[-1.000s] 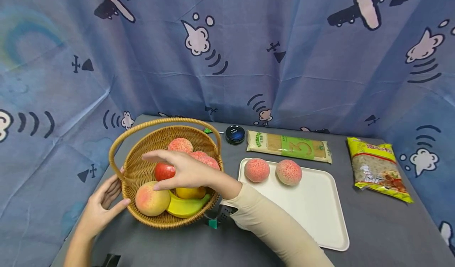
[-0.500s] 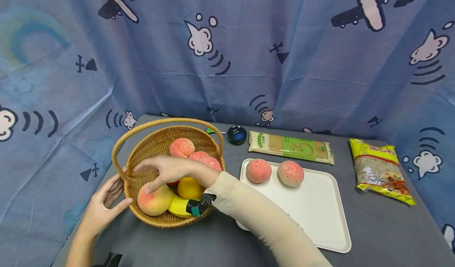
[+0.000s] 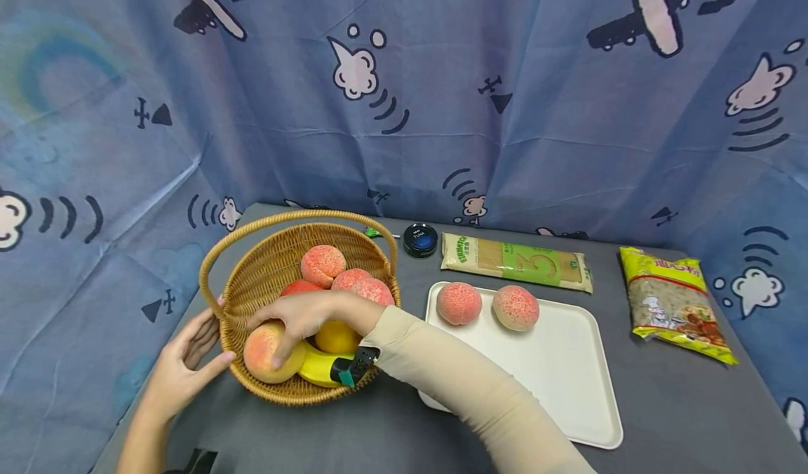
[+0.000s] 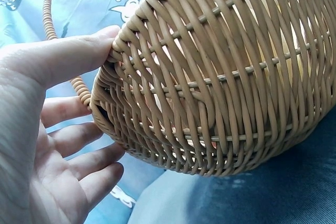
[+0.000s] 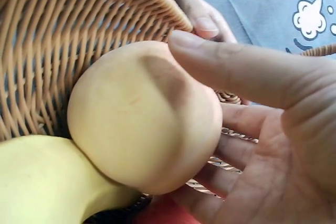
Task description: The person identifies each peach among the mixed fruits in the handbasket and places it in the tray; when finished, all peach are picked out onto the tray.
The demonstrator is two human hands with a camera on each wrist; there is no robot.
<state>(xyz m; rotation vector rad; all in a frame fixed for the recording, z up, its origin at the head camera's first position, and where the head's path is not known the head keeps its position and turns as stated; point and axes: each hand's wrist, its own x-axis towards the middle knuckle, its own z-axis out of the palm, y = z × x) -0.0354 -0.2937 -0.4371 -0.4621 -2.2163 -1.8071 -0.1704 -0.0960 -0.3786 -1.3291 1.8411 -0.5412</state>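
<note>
Gray tabletop (image 3: 663,404): right hand (image 3: 303,314) cups smooth round peach (image 3: 264,351).

A blue cartoon-airplane curtain (image 3: 442,95) surrounds a grey-clothed table (image 3: 663,404).

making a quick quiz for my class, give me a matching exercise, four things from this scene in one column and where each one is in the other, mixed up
Things:
1. banana
2. two speckled peaches
3. dark round tin
4. right hand

Places:
A. behind the basket, beside the spaghetti pack
B. on the white tray
C. at the basket's front, under other fruit
D. on the large peach in the basket

Pairs: 1-C, 2-B, 3-A, 4-D
</note>
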